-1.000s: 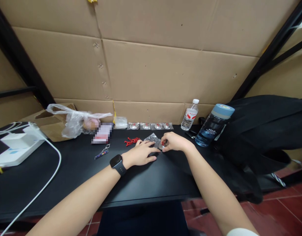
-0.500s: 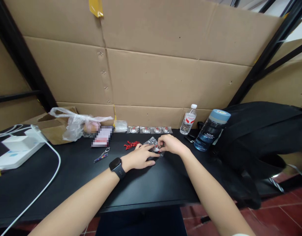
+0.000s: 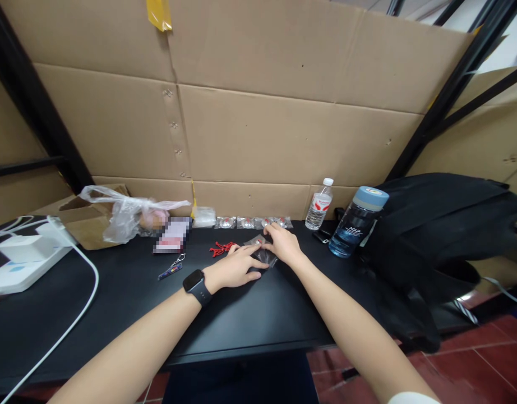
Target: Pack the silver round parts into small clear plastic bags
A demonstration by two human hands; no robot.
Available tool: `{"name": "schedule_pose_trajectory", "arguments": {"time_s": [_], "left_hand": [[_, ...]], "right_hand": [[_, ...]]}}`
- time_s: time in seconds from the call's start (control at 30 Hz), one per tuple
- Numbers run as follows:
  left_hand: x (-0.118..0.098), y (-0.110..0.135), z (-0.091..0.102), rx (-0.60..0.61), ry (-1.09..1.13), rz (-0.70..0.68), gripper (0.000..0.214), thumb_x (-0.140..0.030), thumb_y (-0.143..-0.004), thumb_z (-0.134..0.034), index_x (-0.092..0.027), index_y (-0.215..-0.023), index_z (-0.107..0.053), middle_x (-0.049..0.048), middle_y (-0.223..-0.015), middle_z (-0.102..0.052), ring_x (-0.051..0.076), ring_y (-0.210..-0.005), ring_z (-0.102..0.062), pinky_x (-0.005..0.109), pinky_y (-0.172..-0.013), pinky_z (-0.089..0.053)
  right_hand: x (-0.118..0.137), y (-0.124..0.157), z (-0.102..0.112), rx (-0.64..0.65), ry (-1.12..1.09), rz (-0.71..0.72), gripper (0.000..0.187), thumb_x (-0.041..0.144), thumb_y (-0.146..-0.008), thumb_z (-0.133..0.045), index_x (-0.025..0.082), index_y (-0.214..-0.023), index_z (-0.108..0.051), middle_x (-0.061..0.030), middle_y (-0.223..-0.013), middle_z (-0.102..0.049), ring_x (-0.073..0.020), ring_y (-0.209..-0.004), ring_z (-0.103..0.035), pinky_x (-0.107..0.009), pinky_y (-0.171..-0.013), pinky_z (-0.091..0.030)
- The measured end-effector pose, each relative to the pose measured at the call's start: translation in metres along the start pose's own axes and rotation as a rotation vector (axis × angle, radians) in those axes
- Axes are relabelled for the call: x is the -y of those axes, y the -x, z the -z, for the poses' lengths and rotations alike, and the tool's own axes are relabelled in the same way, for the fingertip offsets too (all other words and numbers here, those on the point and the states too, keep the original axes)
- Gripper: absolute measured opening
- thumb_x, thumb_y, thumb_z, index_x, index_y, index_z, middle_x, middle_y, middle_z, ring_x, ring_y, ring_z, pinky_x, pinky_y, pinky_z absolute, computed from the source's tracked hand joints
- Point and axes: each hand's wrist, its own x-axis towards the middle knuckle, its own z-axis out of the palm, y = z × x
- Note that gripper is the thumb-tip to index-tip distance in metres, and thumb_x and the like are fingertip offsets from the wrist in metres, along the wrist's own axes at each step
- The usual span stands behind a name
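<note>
A small clear plastic bag (image 3: 266, 255) lies on the black table. My left hand (image 3: 235, 266), with a black smartwatch (image 3: 197, 287) on the wrist, rests flat with spread fingers, its fingertips on the bag. At the bag's far right edge, my right hand (image 3: 284, 244) has its thumb against the plastic and its index finger apart, further back. A little red shows by the thumb at the bag's upper end; the fingers partly hide it. Red cords (image 3: 221, 248) lie just beyond my left hand. Behind stands a row of several bagged silver discs (image 3: 246, 223).
At the back right are a water bottle (image 3: 319, 206), a blue-lidded bottle (image 3: 355, 224) and a black backpack (image 3: 430, 235). Left lie a keychain (image 3: 170, 271), a blurred-out flat item (image 3: 172, 234), a knotted plastic bag (image 3: 126, 219) and a white power strip (image 3: 29, 259). Cardboard (image 3: 258, 134) walls the back.
My right hand has shifted left and away from me along the bag, its thumb and index finger now apart. The silver disc seen under the fingers no longer shows there. My left hand stays on the bag.
</note>
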Motion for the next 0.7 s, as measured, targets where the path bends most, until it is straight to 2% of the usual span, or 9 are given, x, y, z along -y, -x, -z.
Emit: {"name": "schedule_pose_trajectory", "arguments": {"time_s": [0.1, 0.17, 0.23, 0.3, 0.33, 0.4, 0.47, 0.57, 0.7], "left_hand": [[0.0, 0.0, 0.003, -0.067, 0.0, -0.012, 0.031, -0.023, -0.092, -0.057, -0.036, -0.116, -0.07, 0.0051, -0.152, -0.048, 0.031, -0.143, -0.039, 0.049, -0.106, -0.029], [-0.001, 0.0, 0.005, -0.139, -0.005, 0.007, 0.035, -0.011, -0.086, -0.053, -0.031, -0.111, -0.067, 0.0046, -0.137, -0.061, 0.026, -0.131, -0.051, 0.043, -0.102, -0.032], [-0.003, -0.001, 0.007, -0.221, -0.022, 0.061, 0.039, -0.006, -0.08, -0.052, -0.027, -0.112, -0.061, 0.0046, -0.122, -0.067, 0.024, -0.118, -0.057, 0.04, -0.097, -0.034], [-0.004, -0.003, 0.007, -0.299, -0.056, 0.128, 0.037, -0.009, -0.081, -0.056, -0.026, -0.114, -0.056, 0.0048, -0.115, -0.068, 0.024, -0.112, -0.058, 0.039, -0.092, -0.034], [-0.004, -0.004, 0.006, -0.327, -0.076, 0.156, 0.034, -0.013, -0.082, -0.059, -0.025, -0.114, -0.056, 0.005, -0.114, -0.068, 0.025, -0.111, -0.057, 0.039, -0.091, -0.033], [-0.002, -0.007, 0.002, -0.359, -0.105, 0.193, 0.023, -0.02, -0.086, -0.063, -0.025, -0.108, -0.059, 0.0048, -0.112, -0.069, 0.026, -0.111, -0.055, 0.039, -0.09, -0.032], [0.0, -0.01, -0.002, -0.373, -0.104, 0.224, 0.01, -0.024, -0.089, -0.063, -0.025, -0.099, -0.062, 0.0043, -0.107, -0.07, 0.026, -0.11, -0.056, 0.04, -0.09, -0.031], [0.006, -0.012, -0.003, -0.406, -0.045, 0.272, 0.005, -0.026, -0.092, -0.061, -0.024, -0.09, -0.065, 0.0032, -0.1, -0.072, 0.024, -0.107, -0.058, 0.04, -0.09, -0.031], [0.016, -0.011, 0.002, -0.409, 0.127, 0.309, 0.01, -0.03, -0.09, -0.06, -0.026, -0.087, -0.069, -0.0003, -0.096, -0.074, 0.022, -0.099, -0.064, 0.038, -0.089, -0.036]], "right_hand": [[-0.005, -0.002, 0.0, 0.013, -0.107, 0.036, 0.037, 0.033, -0.078, -0.081, 0.024, -0.106, -0.059, -0.0045, -0.109, -0.062, -0.0181, -0.083, -0.061, -0.026, -0.065, -0.039], [-0.013, -0.005, 0.004, 0.113, -0.277, 0.177, 0.032, 0.033, -0.081, -0.077, 0.022, -0.106, -0.06, -0.0039, -0.103, -0.063, -0.0154, -0.077, -0.059, -0.026, -0.066, -0.042], [-0.023, -0.006, 0.009, 0.172, -0.439, 0.284, 0.019, 0.031, -0.091, -0.065, 0.02, -0.106, -0.06, -0.0029, -0.095, -0.063, -0.0137, -0.074, -0.058, -0.025, -0.068, -0.044], [-0.033, -0.007, 0.012, 0.154, -0.513, 0.29, 0.014, 0.023, -0.095, -0.056, 0.018, -0.107, -0.06, -0.0029, -0.093, -0.063, -0.0129, -0.072, -0.057, -0.025, -0.068, -0.045], [-0.037, -0.008, 0.012, 0.149, -0.519, 0.281, 0.016, 0.019, -0.092, -0.058, 0.018, -0.108, -0.06, -0.0032, -0.095, -0.063, -0.0123, -0.071, -0.057, -0.024, -0.067, -0.045], [-0.042, -0.008, 0.01, 0.184, -0.504, 0.29, 0.027, 0.013, -0.08, -0.069, 0.018, -0.106, -0.063, -0.0036, -0.1, -0.062, -0.0111, -0.069, -0.056, -0.024, -0.065, -0.045], [-0.044, -0.008, 0.007, 0.229, -0.492, 0.315, 0.028, 0.013, -0.072, -0.078, 0.018, -0.097, -0.067, -0.0031, -0.099, -0.063, -0.0113, -0.069, -0.056, -0.024, -0.066, -0.046], [-0.042, -0.009, 0.008, 0.255, -0.513, 0.329, 0.008, 0.021, -0.077, -0.077, 0.017, -0.082, -0.072, -0.003, -0.088, -0.066, -0.0131, -0.071, -0.059, -0.025, -0.069, -0.047], [-0.043, -0.009, 0.015, 0.273, -0.538, 0.268, 0.01, 0.027, -0.081, -0.074, 0.017, -0.079, -0.074, -0.0029, -0.078, -0.07, -0.0136, -0.067, -0.06, -0.025, -0.067, -0.045]]}}
